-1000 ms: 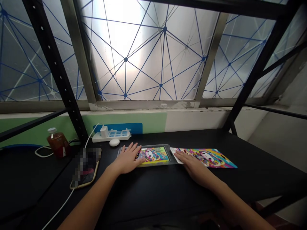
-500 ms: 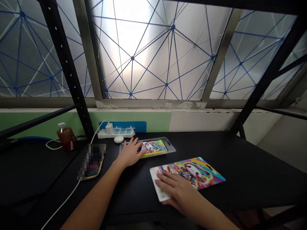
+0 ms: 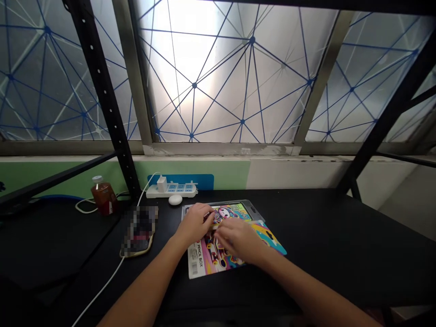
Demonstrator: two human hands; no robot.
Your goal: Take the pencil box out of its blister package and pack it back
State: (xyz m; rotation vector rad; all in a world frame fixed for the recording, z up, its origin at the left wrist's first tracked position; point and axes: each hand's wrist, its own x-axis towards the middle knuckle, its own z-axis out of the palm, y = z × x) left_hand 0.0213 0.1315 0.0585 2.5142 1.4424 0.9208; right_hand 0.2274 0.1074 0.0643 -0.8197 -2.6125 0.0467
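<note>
Far left: plastic bottle of amber liquid, white cap. Blurred phone next. Left hand, fingers curled, on cartoon-print box in clear plastic tray. Right hand, fingers bent close beside it, over printed card marked "PENCIL BOX", overlapping tray's near edge. Can't tell if either hand grips.

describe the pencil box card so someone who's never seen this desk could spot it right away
On the black desk, look below the white power strip to the clear plastic tray. The rainbow-coloured card lies flat just in front of it, nearest the person, partly under the right hand. It stands out by the words PENCIL BOX and a barcode printed sideways along its left edge.
</note>
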